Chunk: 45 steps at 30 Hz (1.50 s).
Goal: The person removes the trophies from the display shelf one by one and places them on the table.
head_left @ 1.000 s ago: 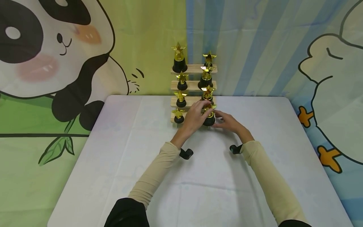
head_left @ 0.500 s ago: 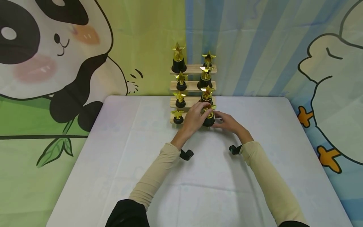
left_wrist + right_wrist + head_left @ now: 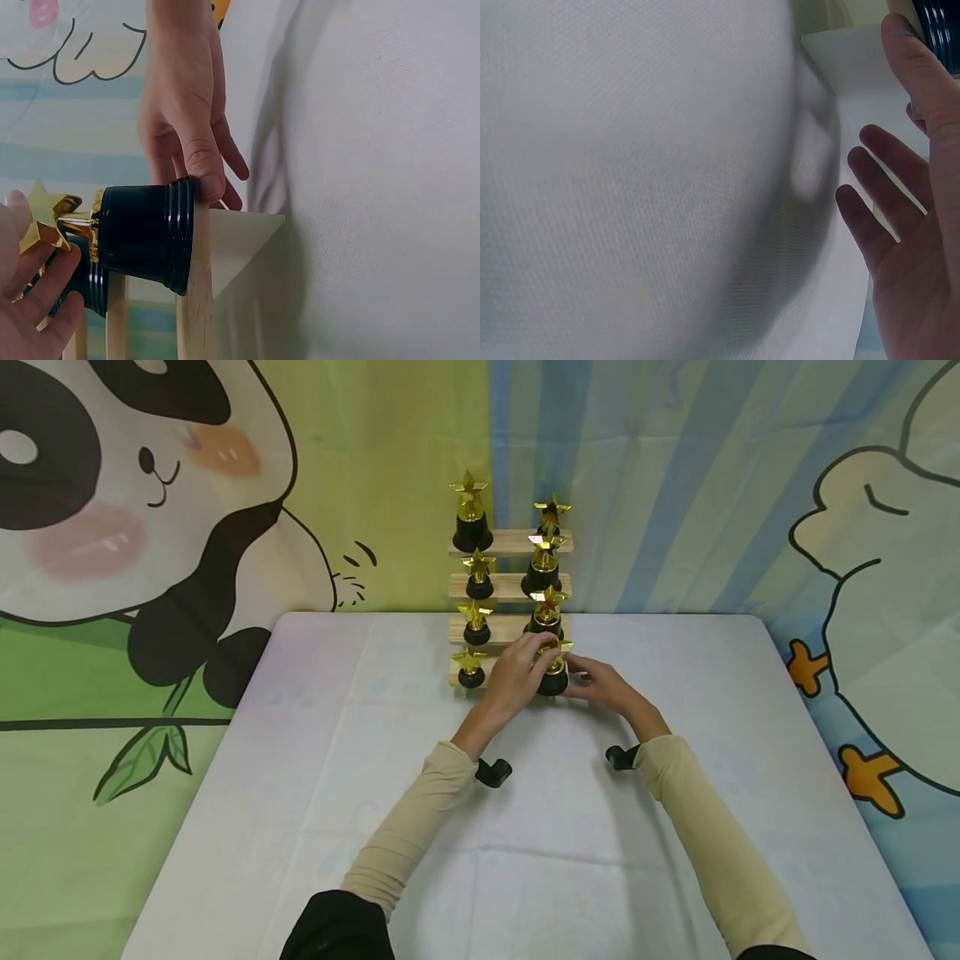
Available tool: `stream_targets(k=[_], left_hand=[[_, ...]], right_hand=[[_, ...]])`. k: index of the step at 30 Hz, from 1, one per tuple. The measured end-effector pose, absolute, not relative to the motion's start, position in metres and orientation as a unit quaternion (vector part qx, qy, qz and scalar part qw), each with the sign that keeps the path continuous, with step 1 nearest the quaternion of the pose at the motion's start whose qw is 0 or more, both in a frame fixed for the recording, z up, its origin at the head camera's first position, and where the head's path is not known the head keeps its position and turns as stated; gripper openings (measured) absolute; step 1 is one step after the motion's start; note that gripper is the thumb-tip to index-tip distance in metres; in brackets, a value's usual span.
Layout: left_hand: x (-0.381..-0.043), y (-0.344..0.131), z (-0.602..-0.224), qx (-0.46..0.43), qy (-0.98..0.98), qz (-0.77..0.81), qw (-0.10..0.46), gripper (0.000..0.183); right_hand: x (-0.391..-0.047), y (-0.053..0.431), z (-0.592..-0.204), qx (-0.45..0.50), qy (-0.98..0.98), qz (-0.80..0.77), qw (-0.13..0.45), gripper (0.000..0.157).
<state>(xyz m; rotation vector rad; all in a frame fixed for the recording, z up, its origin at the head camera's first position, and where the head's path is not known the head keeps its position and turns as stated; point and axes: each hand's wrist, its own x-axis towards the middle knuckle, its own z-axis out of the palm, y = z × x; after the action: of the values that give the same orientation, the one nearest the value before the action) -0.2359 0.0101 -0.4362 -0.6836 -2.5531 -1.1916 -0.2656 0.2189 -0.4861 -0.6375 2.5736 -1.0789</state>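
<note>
A star trophy (image 3: 553, 682) with a gold star and a ribbed black base stands at the right end of the lowest wooden shelf (image 3: 196, 300). Around its star my left hand (image 3: 512, 678) bends its thumb and fingers; in the left wrist view the fingertips (image 3: 69, 253) lie against the gold points. My right hand (image 3: 603, 685) is at the shelf's right end. Its thumb (image 3: 201, 161) touches the shelf edge beside the base rim, while the other fingers (image 3: 885, 191) stretch out loosely below. In the right wrist view only part of the black base (image 3: 941, 30) shows.
Wooden shelves rise in steps at the table's back edge. More trophies stand on them, including a tall one (image 3: 472, 518) at top left and a small one (image 3: 470, 670) at lower left. A white cloth (image 3: 540, 860) covers the table. A printed cartoon curtain (image 3: 405, 460) hangs behind.
Both hands stay at the lowest right trophy with almost no movement. The view has shifted very slightly.
</note>
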Motion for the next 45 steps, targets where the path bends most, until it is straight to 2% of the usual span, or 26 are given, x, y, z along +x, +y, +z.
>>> stream_targets(k=[11, 17, 22, 29, 40, 45], left_hand=[[-0.233, 0.009, -0.433, -0.24, -0.874, -0.398, 0.138, 0.034], [-0.221, 0.005, -0.424, -0.247, -0.866, -0.41, 0.146, 0.034], [-0.207, -0.002, -0.417, -0.26, -0.858, -0.421, 0.139, 0.033], [-0.19, -0.008, -0.413, -0.276, -0.851, -0.433, 0.113, 0.035], [-0.168, -0.004, -0.414, -0.315, -0.838, -0.428, 0.12, 0.031], [-0.163, -0.002, -0.424, -0.312, -0.839, -0.431, 0.112, 0.032]], right_hand=[[-0.268, 0.22, -0.491, -0.225, 0.888, -0.382, 0.126, 0.065], [-0.265, 0.221, -0.494, -0.222, 0.889, -0.383, 0.119, 0.063], [-0.266, 0.222, -0.498, -0.217, 0.891, -0.384, 0.111, 0.054], [-0.268, 0.221, -0.498, -0.212, 0.889, -0.386, 0.124, 0.065], [-0.267, 0.221, -0.499, -0.213, 0.883, -0.399, 0.128, 0.071], [-0.267, 0.222, -0.5, -0.211, 0.886, -0.396, 0.119, 0.068]])
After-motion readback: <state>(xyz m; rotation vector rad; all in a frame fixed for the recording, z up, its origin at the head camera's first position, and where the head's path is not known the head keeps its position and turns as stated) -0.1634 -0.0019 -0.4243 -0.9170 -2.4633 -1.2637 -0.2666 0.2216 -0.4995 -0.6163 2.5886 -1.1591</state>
